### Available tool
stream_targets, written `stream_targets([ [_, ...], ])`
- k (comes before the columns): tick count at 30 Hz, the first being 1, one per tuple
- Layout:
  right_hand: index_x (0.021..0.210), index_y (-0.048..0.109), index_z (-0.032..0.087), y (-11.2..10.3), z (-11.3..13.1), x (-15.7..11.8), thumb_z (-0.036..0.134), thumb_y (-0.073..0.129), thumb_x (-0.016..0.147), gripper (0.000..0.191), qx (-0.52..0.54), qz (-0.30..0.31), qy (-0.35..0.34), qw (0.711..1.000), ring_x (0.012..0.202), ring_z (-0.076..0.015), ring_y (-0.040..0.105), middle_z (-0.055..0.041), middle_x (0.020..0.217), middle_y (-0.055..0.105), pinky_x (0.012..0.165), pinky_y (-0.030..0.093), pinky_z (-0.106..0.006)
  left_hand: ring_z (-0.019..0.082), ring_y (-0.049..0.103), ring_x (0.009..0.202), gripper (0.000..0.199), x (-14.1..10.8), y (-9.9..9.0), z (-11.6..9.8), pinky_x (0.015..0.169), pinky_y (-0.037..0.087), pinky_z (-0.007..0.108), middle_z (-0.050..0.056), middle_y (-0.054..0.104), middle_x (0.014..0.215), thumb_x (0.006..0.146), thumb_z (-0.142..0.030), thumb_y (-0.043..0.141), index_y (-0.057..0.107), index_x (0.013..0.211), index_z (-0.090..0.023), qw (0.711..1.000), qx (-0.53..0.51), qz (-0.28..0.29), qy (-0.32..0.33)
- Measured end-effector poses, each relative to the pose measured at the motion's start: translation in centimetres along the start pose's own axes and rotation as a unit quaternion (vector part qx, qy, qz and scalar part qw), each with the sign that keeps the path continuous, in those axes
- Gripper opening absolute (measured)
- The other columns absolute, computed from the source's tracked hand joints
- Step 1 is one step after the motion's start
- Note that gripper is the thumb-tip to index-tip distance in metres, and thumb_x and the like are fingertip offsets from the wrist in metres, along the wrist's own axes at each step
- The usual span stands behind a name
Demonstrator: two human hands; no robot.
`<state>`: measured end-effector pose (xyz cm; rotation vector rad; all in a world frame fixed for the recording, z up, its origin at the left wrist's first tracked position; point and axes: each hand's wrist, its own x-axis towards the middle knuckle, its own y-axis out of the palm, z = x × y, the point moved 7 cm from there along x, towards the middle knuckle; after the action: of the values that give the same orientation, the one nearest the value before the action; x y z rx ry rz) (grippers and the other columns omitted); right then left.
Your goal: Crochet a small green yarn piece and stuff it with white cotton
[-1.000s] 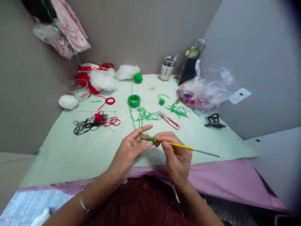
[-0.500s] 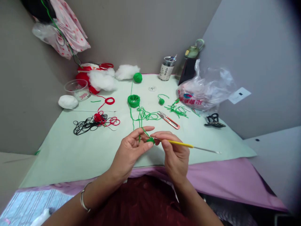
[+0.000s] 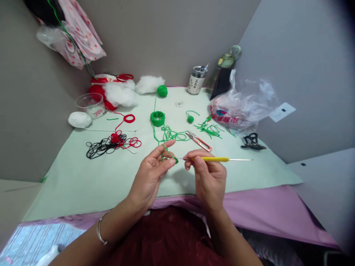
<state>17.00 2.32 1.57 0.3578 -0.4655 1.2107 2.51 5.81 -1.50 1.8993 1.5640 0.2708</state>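
Between the thumb and fingers of my left hand (image 3: 151, 170) is a small green crochet piece (image 3: 176, 160), mostly covered by the fingers. Green yarn (image 3: 168, 149) runs up over the raised index finger from it. My right hand (image 3: 209, 175) grips a crochet hook (image 3: 215, 159) by its yellow handle, the shaft lying nearly level. Its thin metal tip reaches the green piece; whether it sits inside a stitch I cannot tell. Beyond the hands lie loose green strands (image 3: 174, 134) and a wound green yarn coil (image 3: 157, 118).
Thread snips (image 3: 200, 141) lie just beyond my right hand, with green yarn scraps (image 3: 210, 130) behind. To the right are a black claw clip (image 3: 253, 142) and a plastic bag (image 3: 238, 107). Tangled black cord (image 3: 100, 146), red yarn (image 3: 129, 118) and white stuffing (image 3: 120, 94) occupy the left.
The hook has swung from slanting down rightward to nearly level. More of its metal shaft shows between my hands, and the green piece has moved slightly up and left.
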Motion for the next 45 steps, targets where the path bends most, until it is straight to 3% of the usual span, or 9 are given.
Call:
stream_targets([
  [3,0.111,0.080,0.025,0.9,1.0,-0.8,0.009,0.066,0.096,0.027,-0.108,0.010,-0.105,0.989,0.086,-0.0170,0.070,-0.0049,0.097,0.074,0.074,0.058,-0.030,0.005,0.054,0.069,0.056,-0.2,0.4,0.4,0.071,0.046,0.013,-0.004,0.065,0.078,0.076,-0.017,0.090,0.075,0.130,-0.021,1.000,-0.007,0.006,-0.007],
  [6,0.118,0.079,0.027,0.9,1.5,-1.5,0.004,0.067,0.094,0.036,-0.142,0.007,-0.166,0.976,0.091,-0.0168,0.071,-0.0056,0.103,0.074,0.077,0.058,-0.030,0.001,0.032,0.050,0.052,-0.3,0.8,1.7,0.066,0.047,0.015,-0.009,0.053,0.065,0.078,-0.019,0.089,0.076,0.129,-0.017,0.993,-0.046,0.045,-0.098],
  [10,0.105,0.080,0.027,-0.7,-0.1,-0.4,0.013,0.062,0.100,0.023,0.017,-0.015,-0.024,0.999,0.076,-0.0137,0.066,-0.0007,0.085,0.071,0.069,0.055,-0.028,-0.001,0.025,0.048,0.042,-0.1,0.1,1.2,0.088,0.055,0.024,-0.011,0.049,0.063,0.080,-0.018,0.087,0.080,0.121,-0.017,0.991,-0.057,0.056,-0.107],
  [16,0.101,0.081,0.027,-0.3,-1.5,-0.1,0.022,0.065,0.101,0.016,0.153,0.002,0.085,0.985,0.072,-0.0113,0.065,0.0001,0.085,0.070,0.067,0.053,-0.026,0.004,0.044,0.061,0.043,0.0,-0.3,0.3,0.080,0.049,0.021,-0.004,0.062,0.080,0.076,-0.022,0.089,0.082,0.119,-0.024,0.998,0.026,0.031,-0.037],
  [21,0.099,0.080,0.027,0.2,-1.7,-0.6,0.023,0.065,0.101,0.016,0.142,0.008,0.095,0.985,0.071,-0.0107,0.064,0.0010,0.084,0.070,0.068,0.052,-0.026,0.011,0.056,0.082,0.042,-0.3,-0.2,0.4,0.080,0.045,0.021,-0.001,0.064,0.083,0.074,-0.023,0.090,0.083,0.115,-0.025,0.998,0.052,0.017,-0.017],
  [26,0.100,0.080,0.026,-0.4,-1.1,-0.4,0.023,0.065,0.101,0.016,0.087,-0.021,0.065,0.994,0.071,-0.0125,0.064,0.0003,0.085,0.070,0.069,0.053,-0.029,0.007,0.043,0.064,0.036,-0.4,-0.2,0.5,0.077,0.045,0.021,-0.004,0.061,0.078,0.077,-0.026,0.089,0.083,0.112,-0.023,0.998,0.057,0.023,-0.027],
  [31,0.100,0.079,0.026,-0.8,0.4,-0.3,0.018,0.063,0.100,0.018,-0.018,-0.040,-0.010,0.999,0.074,-0.0146,0.065,-0.0004,0.084,0.072,0.071,0.053,-0.031,0.004,0.029,0.051,0.017,-0.3,-0.2,0.9,0.092,0.049,0.027,-0.011,0.045,0.054,0.080,-0.026,0.088,0.082,0.094,-0.020,0.998,0.009,0.029,-0.052],
  [35,0.099,0.078,0.026,-1.3,0.9,-0.4,0.018,0.060,0.102,0.020,-0.003,-0.073,-0.030,0.997,0.071,-0.0149,0.064,0.0000,0.082,0.070,0.069,0.051,-0.032,0.004,0.030,0.050,0.015,-0.3,-0.3,1.1,0.095,0.052,0.030,-0.011,0.044,0.051,0.079,-0.025,0.088,0.081,0.091,-0.019,0.997,-0.010,0.026,-0.066],
  [45,0.100,0.078,0.025,-0.8,1.2,-0.5,0.016,0.061,0.101,0.019,-0.001,-0.029,-0.027,0.999,0.073,-0.0149,0.065,-0.0007,0.083,0.071,0.069,0.052,-0.030,0.001,0.033,0.049,0.013,-0.3,-0.1,1.0,0.097,0.054,0.030,-0.010,0.052,0.061,0.079,-0.022,0.087,0.079,0.088,-0.017,0.997,-0.015,0.029,-0.064],
])
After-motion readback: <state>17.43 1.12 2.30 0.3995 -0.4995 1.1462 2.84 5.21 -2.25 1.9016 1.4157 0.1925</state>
